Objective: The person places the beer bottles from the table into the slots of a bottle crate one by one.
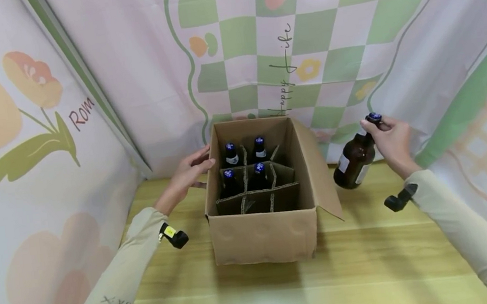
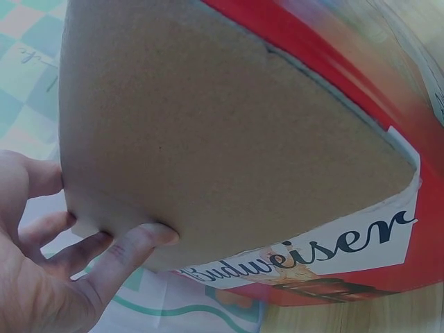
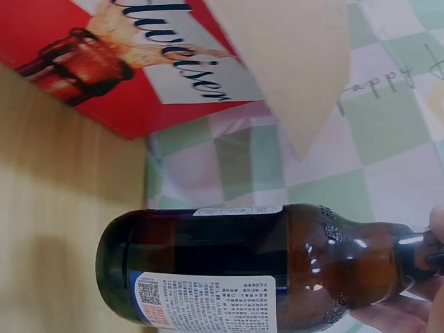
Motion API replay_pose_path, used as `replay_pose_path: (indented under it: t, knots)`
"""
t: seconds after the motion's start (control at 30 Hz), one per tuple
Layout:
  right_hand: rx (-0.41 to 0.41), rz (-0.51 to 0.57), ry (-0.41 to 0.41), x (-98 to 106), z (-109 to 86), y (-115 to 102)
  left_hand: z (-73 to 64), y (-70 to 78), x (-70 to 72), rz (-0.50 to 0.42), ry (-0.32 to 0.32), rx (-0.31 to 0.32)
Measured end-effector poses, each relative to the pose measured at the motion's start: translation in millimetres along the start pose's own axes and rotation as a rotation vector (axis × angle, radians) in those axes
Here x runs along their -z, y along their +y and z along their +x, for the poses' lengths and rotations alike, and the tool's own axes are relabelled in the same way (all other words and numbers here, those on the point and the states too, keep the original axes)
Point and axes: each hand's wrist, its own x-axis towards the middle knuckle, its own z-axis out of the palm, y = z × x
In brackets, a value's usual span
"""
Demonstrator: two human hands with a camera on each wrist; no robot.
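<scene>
My right hand [image 1: 392, 141] grips a brown beer bottle [image 1: 354, 161] by its neck, to the right of the box. The bottle tilts and its blue cap shows above my fingers. In the right wrist view, a white printed label [image 3: 208, 302] covers part of the bottle's side. My left hand [image 1: 188, 171] is at the box's left side. Seen from the left wrist, its thumb lies on the cardboard flap [image 2: 208, 139] and the other fingertips go behind the flap's edge. Inside the cardboard box [image 1: 263, 236], several blue-capped bottles stand in the divider's compartments.
Cardboard dividers [image 1: 258, 196] split the box into cells, with the front row and right column showing no caps. A right flap [image 1: 319, 173] hangs outward. The wooden table [image 1: 279, 294] runs up to a checkered curtain [image 1: 238, 36] behind the box.
</scene>
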Motion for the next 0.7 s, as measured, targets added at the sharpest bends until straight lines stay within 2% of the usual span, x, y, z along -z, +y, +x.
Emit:
replay_pose_path:
  t: [0.2,0.3,0.47,0.57,0.7]
  knots:
    - [0.031,-0.002,0.026,0.9,2.6,-16.8,-0.5,-0.3,-0.9,0.003,0.005,-0.004]
    - [0.013,0.059,0.021,0.5,1.4,-25.3,0.6,-1.4,-0.5,-0.004,0.008,-0.004]
    - [-0.061,0.258,0.049,6.5,-3.5,-39.0,2.4,-3.1,-0.3,-0.005,0.005,0.004]
    - [-0.105,0.428,0.059,13.1,-6.1,-47.9,2.3,-3.0,-0.6,-0.003,0.012,0.005]
    - [-0.106,0.582,0.094,19.0,-7.5,-59.1,2.5,-3.0,-1.7,-0.007,0.013,0.005]
